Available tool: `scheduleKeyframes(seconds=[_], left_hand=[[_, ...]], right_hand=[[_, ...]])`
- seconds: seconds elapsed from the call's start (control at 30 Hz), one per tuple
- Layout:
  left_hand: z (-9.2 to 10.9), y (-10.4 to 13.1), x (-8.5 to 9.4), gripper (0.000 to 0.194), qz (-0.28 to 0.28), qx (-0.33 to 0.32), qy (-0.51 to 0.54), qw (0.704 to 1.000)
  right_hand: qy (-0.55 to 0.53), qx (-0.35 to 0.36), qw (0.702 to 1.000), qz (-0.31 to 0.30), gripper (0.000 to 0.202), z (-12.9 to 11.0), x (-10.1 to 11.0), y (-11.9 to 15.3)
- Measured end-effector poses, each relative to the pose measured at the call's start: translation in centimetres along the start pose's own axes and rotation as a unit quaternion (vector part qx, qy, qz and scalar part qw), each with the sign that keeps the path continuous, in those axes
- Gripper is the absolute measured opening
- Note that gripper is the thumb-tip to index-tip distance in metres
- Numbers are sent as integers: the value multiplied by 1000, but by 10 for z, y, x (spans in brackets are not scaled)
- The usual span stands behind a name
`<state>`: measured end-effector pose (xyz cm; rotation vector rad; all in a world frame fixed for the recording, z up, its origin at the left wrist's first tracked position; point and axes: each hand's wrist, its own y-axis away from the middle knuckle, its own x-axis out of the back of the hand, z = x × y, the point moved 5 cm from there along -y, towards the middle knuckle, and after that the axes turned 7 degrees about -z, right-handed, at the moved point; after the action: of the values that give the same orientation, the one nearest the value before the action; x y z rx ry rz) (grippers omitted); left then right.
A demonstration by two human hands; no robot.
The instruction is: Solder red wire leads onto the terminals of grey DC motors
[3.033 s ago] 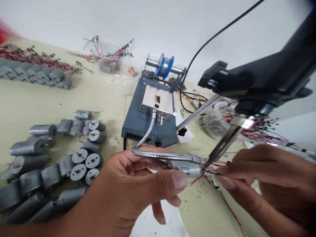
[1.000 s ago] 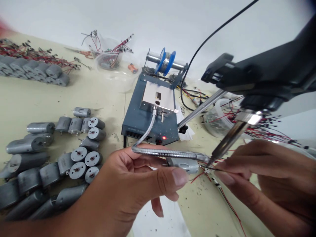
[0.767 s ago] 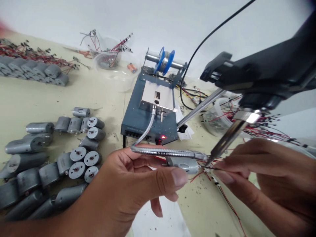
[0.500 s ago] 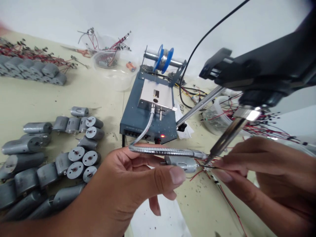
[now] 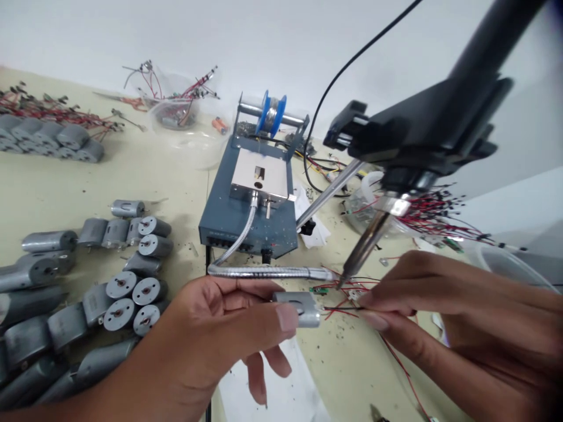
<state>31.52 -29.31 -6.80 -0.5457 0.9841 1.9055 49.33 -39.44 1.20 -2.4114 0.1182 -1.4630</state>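
Observation:
A small grey motor (image 5: 303, 309) lies between the thumb and fingers of my left hand (image 5: 233, 322), its terminal end facing right. My right hand (image 5: 409, 310) pinches a thin black wire (image 5: 347, 308) that reaches the motor's terminal end. Above them, a soldering iron (image 5: 365, 249) fixed in a black holder points down and left, its tip a little above the wire and apart from the motor. A metal flexible tube (image 5: 272, 272) runs over my left fingers, and its end is near the iron's tip.
A blue-grey solder feeder (image 5: 246, 217) carries a solder spool (image 5: 271, 114) behind my hands. Many grey motors (image 5: 121, 284) stand and lie at left. A tub of red and black wires (image 5: 373, 205) is at right; white paper (image 5: 268, 387) lies below.
The motor and wire have moved down, away from the iron's tip and tube end. The feeder's red light no longer glows brightly. The whole view has shifted slightly.

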Motion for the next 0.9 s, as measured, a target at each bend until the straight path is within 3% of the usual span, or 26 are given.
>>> scheduleKeyframes(seconds=[0.17, 0.4, 0.57, 0.67, 0.77, 0.9], left_hand=[[-4, 2, 4, 36, 43, 42, 11, 998], [-5, 8, 5, 51, 38, 62, -15, 997], [-14, 10, 16, 51, 17, 59, -38, 997], [-20, 10, 20, 54, -6, 78, -55, 995], [-18, 18, 19, 58, 13, 109, -90, 990], [-16, 34, 16, 57, 47, 127, -119, 984]], right_hand=[[-7, 0, 1000, -18, 7, -4, 3, 1], [-27, 57, 997, -54, 7, -5, 6, 4], [-124, 76, 989, -35, 11, 2, 7, 7], [-201, 53, 972, -107, 15, 15, 4, 6], [-266, -9, 941, -207, 22, 30, 6, 8], [-226, -127, 902, -346, 20, 47, 14, 26]])
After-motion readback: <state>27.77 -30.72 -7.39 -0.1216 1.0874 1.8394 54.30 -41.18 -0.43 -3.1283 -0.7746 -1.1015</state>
